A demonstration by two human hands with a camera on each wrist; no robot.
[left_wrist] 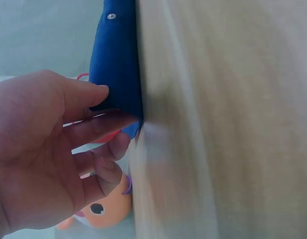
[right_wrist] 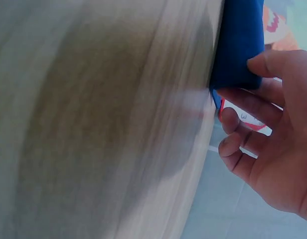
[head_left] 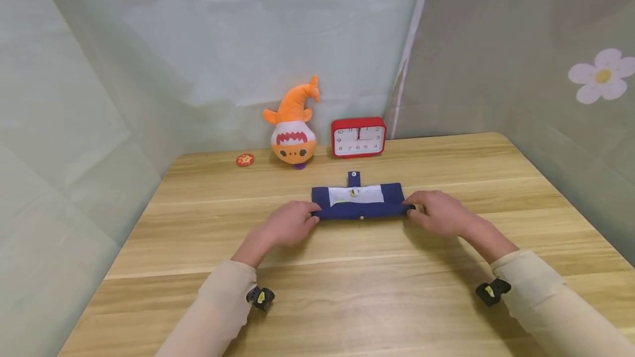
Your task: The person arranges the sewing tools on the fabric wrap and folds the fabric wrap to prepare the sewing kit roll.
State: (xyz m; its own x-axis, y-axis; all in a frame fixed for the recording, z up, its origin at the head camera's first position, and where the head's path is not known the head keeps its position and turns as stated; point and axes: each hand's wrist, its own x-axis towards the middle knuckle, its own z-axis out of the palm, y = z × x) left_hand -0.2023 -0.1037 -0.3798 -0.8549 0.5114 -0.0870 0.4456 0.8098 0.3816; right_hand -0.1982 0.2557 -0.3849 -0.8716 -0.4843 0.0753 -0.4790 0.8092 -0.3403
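A navy cloth bundle (head_left: 358,211), folded into a long flat strip, lies across the table in the head view. Its near edge is turned over part of a white printed panel (head_left: 369,194). A short strap (head_left: 354,179) with a metal snap points away at the back, and another snap sits on the front fold. My left hand (head_left: 290,223) pinches the bundle's left end; in the left wrist view its thumb (left_wrist: 96,93) presses the blue face. At the opposite end, my right hand (head_left: 441,212) pinches the corner, thumb (right_wrist: 263,63) in front and fingers behind.
Behind the bundle stands a red clock (head_left: 358,138). To its left an orange shark plush (head_left: 294,125) leans by the wall, with a round red patterned disc (head_left: 245,160) farther left. Pale fabric walls (head_left: 297,26) border the wooden table (head_left: 347,302).
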